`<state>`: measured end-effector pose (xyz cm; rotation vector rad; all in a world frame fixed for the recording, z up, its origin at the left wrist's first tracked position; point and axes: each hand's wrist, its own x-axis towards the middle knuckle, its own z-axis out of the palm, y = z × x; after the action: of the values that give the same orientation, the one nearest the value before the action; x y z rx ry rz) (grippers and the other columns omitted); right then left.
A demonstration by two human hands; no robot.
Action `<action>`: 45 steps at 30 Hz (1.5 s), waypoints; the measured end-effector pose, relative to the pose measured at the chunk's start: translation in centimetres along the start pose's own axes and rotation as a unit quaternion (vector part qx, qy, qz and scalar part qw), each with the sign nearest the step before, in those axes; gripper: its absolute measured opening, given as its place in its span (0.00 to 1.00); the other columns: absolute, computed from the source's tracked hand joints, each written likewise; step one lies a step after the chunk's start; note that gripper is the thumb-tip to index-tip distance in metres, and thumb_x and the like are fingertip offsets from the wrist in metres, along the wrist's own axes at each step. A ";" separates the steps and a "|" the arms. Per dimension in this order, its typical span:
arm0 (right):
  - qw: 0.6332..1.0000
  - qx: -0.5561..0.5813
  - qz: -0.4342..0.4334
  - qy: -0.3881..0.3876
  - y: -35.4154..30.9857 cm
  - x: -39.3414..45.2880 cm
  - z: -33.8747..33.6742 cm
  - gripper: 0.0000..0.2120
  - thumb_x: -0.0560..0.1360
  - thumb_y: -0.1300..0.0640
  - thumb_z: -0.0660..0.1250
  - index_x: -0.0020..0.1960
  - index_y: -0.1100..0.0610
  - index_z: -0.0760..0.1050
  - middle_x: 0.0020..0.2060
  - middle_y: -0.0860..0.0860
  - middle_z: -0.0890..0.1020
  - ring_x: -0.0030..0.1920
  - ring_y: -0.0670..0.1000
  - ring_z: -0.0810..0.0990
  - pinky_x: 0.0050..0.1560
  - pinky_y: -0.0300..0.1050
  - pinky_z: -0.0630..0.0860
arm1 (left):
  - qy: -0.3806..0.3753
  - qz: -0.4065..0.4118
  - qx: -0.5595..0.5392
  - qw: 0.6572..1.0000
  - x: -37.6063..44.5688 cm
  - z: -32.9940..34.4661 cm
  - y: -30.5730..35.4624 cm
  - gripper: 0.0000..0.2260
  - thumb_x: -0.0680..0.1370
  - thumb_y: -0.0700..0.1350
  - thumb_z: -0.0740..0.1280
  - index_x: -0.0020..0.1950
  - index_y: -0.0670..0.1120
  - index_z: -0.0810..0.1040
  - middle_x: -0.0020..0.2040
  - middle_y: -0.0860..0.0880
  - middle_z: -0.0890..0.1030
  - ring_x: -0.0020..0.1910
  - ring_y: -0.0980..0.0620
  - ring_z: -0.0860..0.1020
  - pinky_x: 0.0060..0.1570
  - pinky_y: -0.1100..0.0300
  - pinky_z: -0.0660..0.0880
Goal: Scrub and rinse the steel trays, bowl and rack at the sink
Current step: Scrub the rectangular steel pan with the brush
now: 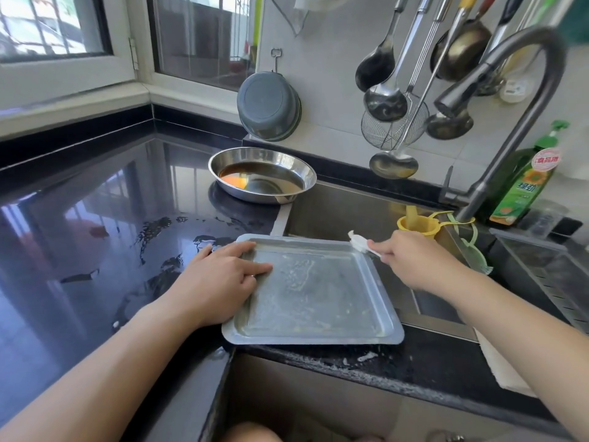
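I see my left hand [220, 279] spread flat on the square steel tray [314, 295] (soapy, half over the sink's edge); my right hand [411, 261] grips a white brush [361, 243] at its far corner. Beyond, the round steel bowl [262, 175] sits on the black counter [79, 218].

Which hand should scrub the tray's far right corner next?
Right. The right hand already grips the white brush, bristles at that corner of the square steel tray. The left hand lies flat on the tray's left rim, steadying it.
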<state>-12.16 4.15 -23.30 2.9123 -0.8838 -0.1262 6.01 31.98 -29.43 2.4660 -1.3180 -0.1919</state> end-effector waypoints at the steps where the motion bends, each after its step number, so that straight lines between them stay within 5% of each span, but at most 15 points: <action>1: 1.000 -0.001 -0.010 -0.002 0.1 0.0 0.0 0.22 0.85 0.58 0.58 0.77 0.41 0.68 0.49 0.47 0.70 0.43 0.47 0.74 0.36 0.41 0.71 | 0.002 0.002 0.003 1.000 0.0 0.1 0.0 0.21 0.85 0.49 0.53 0.73 0.70 0.71 0.81 0.60 0.60 0.77 0.58 0.62 0.81 0.47 0.48; 8: 0.999 -0.005 -0.013 -0.046 2.1 -4.1 0.1 0.21 0.86 0.54 0.57 0.75 0.35 0.67 0.44 0.44 0.71 0.43 0.49 0.75 0.38 0.45 0.69 | 0.010 -0.010 0.031 0.999 0.2 0.3 0.1 0.20 0.86 0.51 0.53 0.72 0.71 0.71 0.75 0.62 0.66 0.79 0.59 0.57 0.80 0.42 0.36; 12: 0.997 -0.033 -0.025 -0.067 2.0 -6.3 0.1 0.22 0.86 0.51 0.55 0.76 0.31 0.62 0.44 0.45 0.70 0.45 0.50 0.74 0.47 0.49 0.76 | 0.002 0.006 0.020 1.000 0.4 0.2 -0.1 0.20 0.86 0.50 0.53 0.73 0.70 0.71 0.76 0.60 0.65 0.78 0.60 0.59 0.81 0.46 0.37; 15: 0.998 -0.049 -0.036 -0.023 1.2 -3.2 0.2 0.22 0.85 0.55 0.57 0.75 0.35 0.67 0.44 0.46 0.71 0.42 0.51 0.75 0.43 0.50 0.76 | -0.012 0.020 0.021 1.000 0.6 0.3 -0.5 0.24 0.82 0.55 0.46 0.73 0.70 0.70 0.76 0.59 0.65 0.79 0.59 0.59 0.81 0.47 0.38; 20: 1.000 0.003 -0.018 0.012 0.8 2.0 0.5 0.22 0.84 0.60 0.62 0.74 0.42 0.72 0.57 0.50 0.79 0.45 0.52 0.80 0.45 0.51 0.83 | -0.010 0.019 0.032 0.999 0.6 0.3 -0.6 0.23 0.84 0.54 0.46 0.73 0.72 0.69 0.77 0.59 0.64 0.80 0.57 0.59 0.82 0.45 0.41; 25: 0.995 0.032 -0.094 -0.001 3.1 -1.6 1.4 0.22 0.85 0.55 0.59 0.76 0.39 0.68 0.41 0.44 0.72 0.42 0.48 0.74 0.41 0.47 0.73 | 0.011 0.006 0.027 1.000 0.4 0.2 -0.2 0.21 0.86 0.50 0.52 0.72 0.72 0.71 0.76 0.61 0.66 0.80 0.58 0.58 0.81 0.43 0.43; 28: 0.991 0.062 -0.117 -0.027 4.5 -5.9 1.9 0.22 0.84 0.53 0.60 0.74 0.34 0.67 0.42 0.44 0.75 0.44 0.48 0.75 0.48 0.54 0.76 | 0.015 0.001 0.034 0.999 0.6 0.4 -0.3 0.21 0.86 0.50 0.53 0.72 0.72 0.71 0.76 0.61 0.66 0.82 0.56 0.54 0.81 0.42 0.42; 33: 0.989 0.077 -0.122 -0.045 4.2 -7.4 1.1 0.20 0.84 0.51 0.61 0.72 0.32 0.69 0.42 0.44 0.75 0.45 0.49 0.76 0.48 0.55 0.76 | 0.021 0.012 0.026 0.999 0.8 0.5 -0.3 0.19 0.86 0.50 0.55 0.73 0.70 0.72 0.76 0.58 0.67 0.82 0.54 0.53 0.81 0.45 0.44; 37: 0.994 0.066 -0.088 -0.014 3.0 -1.7 0.8 0.20 0.85 0.53 0.59 0.75 0.39 0.70 0.40 0.40 0.70 0.45 0.49 0.76 0.39 0.43 0.69 | 0.018 0.023 0.022 0.999 0.9 0.4 -0.1 0.19 0.87 0.49 0.55 0.73 0.68 0.72 0.76 0.56 0.68 0.83 0.53 0.52 0.81 0.48 0.44; 41: 0.994 0.086 -0.060 -0.012 2.3 0.8 0.4 0.20 0.85 0.56 0.59 0.76 0.43 0.70 0.48 0.47 0.72 0.45 0.48 0.71 0.36 0.36 0.63 | 0.018 0.018 0.024 0.999 0.7 0.3 -0.1 0.19 0.87 0.50 0.54 0.73 0.69 0.71 0.77 0.56 0.67 0.83 0.53 0.51 0.81 0.46 0.43; 45: 0.993 0.048 -0.107 -0.006 2.9 -3.4 1.2 0.21 0.85 0.54 0.59 0.75 0.38 0.69 0.42 0.44 0.72 0.42 0.49 0.74 0.39 0.48 0.72 | 0.029 0.013 0.028 0.999 0.6 0.3 0.1 0.20 0.87 0.50 0.53 0.74 0.69 0.71 0.77 0.58 0.67 0.83 0.53 0.49 0.81 0.45 0.41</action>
<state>-16.69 3.52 -24.02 3.0926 -0.5913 -0.1206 6.15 31.38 -29.70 2.4799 -1.3468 -0.0785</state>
